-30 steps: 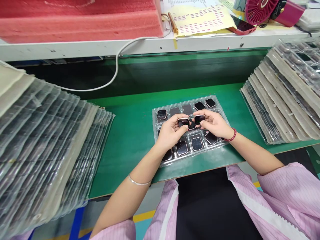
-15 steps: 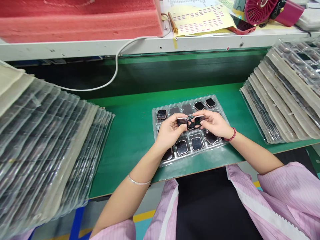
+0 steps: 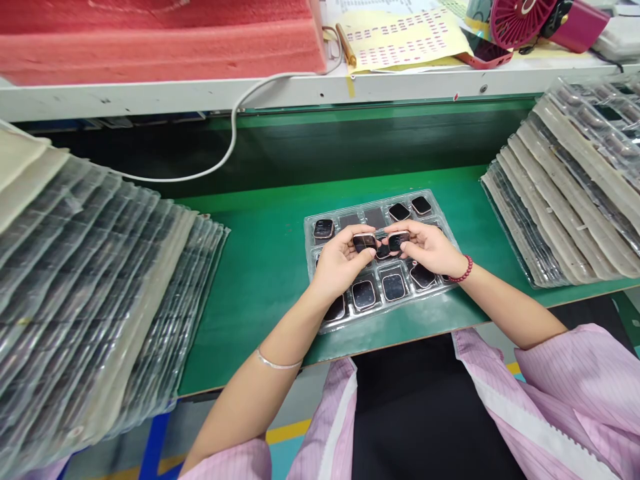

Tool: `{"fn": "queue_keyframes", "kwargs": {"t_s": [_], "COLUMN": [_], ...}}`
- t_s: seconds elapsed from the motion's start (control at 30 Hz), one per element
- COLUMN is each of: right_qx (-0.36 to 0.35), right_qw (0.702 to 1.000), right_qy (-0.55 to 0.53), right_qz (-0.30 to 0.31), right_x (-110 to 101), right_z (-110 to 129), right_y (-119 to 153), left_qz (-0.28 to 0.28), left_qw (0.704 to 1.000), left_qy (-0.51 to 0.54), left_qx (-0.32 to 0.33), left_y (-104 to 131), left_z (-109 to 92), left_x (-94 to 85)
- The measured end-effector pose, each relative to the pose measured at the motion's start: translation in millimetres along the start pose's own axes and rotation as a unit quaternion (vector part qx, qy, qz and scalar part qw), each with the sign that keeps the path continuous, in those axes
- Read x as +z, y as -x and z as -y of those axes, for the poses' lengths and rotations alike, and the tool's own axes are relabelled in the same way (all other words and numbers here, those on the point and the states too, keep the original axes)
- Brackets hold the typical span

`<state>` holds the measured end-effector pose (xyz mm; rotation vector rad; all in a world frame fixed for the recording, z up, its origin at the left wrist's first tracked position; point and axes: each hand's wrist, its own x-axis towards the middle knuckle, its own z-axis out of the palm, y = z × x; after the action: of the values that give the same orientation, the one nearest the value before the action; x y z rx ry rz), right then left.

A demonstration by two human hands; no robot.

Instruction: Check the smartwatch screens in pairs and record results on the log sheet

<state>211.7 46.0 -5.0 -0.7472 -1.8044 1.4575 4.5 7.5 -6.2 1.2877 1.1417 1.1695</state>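
My left hand [image 3: 343, 261] grips a smartwatch body [image 3: 364, 243] with a dark screen and a rose-gold rim, between thumb and fingers. A second watch body of the same kind [image 3: 399, 241] is pinched in my right hand [image 3: 429, 247], close beside the first, its screen tilted toward me. Both are held above a clear plastic tray [image 3: 345, 327] with square compartments. More watch bodies lie in the tray, such as one [image 3: 363, 294] in the front row and one [image 3: 421, 205] at the back right corner. Two back compartments hold no watch. My hands hide the tray's middle.
Tall stacks of clear trays stand at the left [image 3: 110, 300] and the right [image 3: 560, 193] of the green table [image 3: 240, 267]. A white cable [image 3: 233, 127] hangs from the shelf [image 3: 280, 90], which carries pink foam [image 3: 160, 40], papers, a phone [image 3: 485, 50] and a small fan [image 3: 525, 20].
Both hands stay in place with the watch bodies. The screens show slightly different reflections or display marks; the right one's green marks now look pale.
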Motion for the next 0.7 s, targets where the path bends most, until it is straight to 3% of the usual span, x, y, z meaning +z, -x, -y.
{"fn": "queue_keyframes", "kwargs": {"t_s": [0.7], "right_qx": [-0.022], "right_qw": [1.000], "right_qy": [0.020], "right_qz": [0.007], "right_x": [-1.8], "right_z": [-4.2], "right_y": [-0.2], "left_qz": [-0.013], "left_qw": [1.000], "left_qy": [-0.010], "left_qx": [-0.011], "left_y": [0.2], "left_z": [-0.1], "left_x": [1.5]}}
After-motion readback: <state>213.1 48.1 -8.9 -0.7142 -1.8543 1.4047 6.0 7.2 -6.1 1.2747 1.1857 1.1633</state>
